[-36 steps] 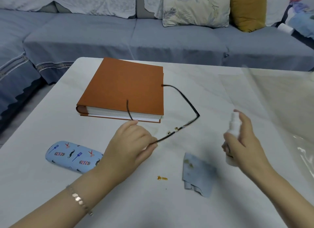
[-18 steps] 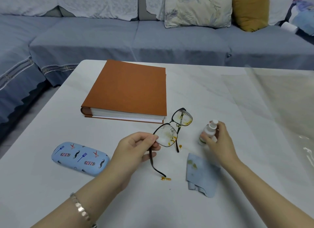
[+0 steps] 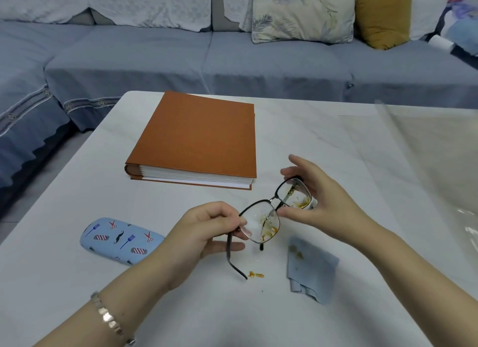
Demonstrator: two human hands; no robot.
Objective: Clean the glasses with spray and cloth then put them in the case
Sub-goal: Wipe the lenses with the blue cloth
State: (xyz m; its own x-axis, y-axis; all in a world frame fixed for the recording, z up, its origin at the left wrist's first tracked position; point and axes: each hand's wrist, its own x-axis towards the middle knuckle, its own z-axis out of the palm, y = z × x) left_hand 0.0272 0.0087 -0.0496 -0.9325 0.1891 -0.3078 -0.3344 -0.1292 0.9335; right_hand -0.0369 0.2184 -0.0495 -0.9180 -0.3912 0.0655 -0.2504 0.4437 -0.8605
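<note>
Glasses [image 3: 261,222], one pair, long axis rising rightward from the left hand's [image 3: 204,230] pinch to the right hand's [image 3: 326,199] pinch, temples hanging down; one cloth [image 3: 313,266] below, one case [image 3: 121,240] leftward.

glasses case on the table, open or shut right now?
Shut. The case lies flat on the table, lid down, no gap or inside showing; the glasses are outside it.

Glasses [image 3: 261,223] between left hand [image 3: 207,230], right hand [image 3: 328,207]
</note>
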